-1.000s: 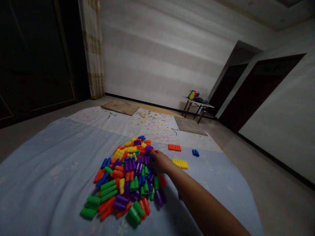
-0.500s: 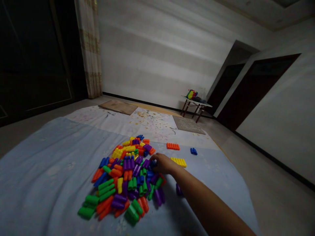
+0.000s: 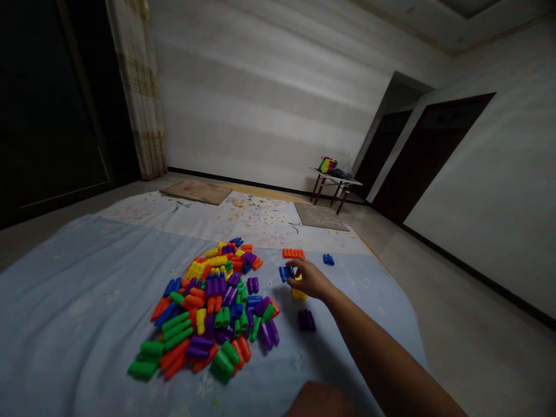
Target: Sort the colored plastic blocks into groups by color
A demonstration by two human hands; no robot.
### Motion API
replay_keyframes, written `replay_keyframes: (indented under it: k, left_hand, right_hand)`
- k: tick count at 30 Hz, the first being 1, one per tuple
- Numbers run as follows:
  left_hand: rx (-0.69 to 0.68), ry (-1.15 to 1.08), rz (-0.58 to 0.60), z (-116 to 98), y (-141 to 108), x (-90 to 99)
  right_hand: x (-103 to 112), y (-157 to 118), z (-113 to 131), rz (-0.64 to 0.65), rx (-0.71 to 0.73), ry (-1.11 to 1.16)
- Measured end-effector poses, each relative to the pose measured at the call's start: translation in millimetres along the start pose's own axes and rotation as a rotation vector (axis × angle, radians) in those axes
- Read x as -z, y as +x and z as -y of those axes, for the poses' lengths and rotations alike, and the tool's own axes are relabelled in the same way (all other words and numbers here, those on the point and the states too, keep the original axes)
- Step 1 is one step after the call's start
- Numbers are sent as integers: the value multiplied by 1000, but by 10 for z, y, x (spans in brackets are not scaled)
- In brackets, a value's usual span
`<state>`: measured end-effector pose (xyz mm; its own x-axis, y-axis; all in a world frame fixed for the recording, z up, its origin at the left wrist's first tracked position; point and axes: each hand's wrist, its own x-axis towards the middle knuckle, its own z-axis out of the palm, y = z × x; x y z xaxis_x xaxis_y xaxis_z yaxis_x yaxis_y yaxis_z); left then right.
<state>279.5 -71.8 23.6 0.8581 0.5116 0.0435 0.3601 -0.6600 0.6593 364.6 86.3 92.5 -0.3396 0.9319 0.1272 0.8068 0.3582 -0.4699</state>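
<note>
My right hand is raised over the sheet to the right of the pile, its fingers closed on a blue block. Behind the hand lies a yellow block, partly hidden. An orange block row sits just beyond, a dark purple block nearer, and another blue block farther right. The large pile of plastic blocks in green, orange, purple, yellow and blue spreads to the left. At the bottom edge a blurred dark skin shape shows, perhaps my left hand; its fingers are hidden.
The blocks lie on a light blue sheet with a white floral part beyond. A brown mat and a grey mat lie at its far side. Behind stands a small table bearing a colourful bag.
My right hand has lifted from the pile and moved right, carrying the blue block out. A dark skin shape has appeared at the bottom edge. The camera view has shifted slightly.
</note>
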Motion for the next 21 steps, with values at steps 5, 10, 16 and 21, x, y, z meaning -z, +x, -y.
replay_keyframes:
  k: [5,10,16,21]
  left_hand:
    - [149,116,34,-11,-69,344]
    - [342,272,-493,114,-381,1052]
    - [776,560,-856,798,-916,1814]
    - [988,602,-856,1187,-1187,1852]
  right_hand:
    - [-71,-120,-72,-32,-16,47]
    - [-177,-177,-43,-32,-17,72]
    - [-182,-277,120,85,19,86]
    - [-218,-227,344,146,112,77]
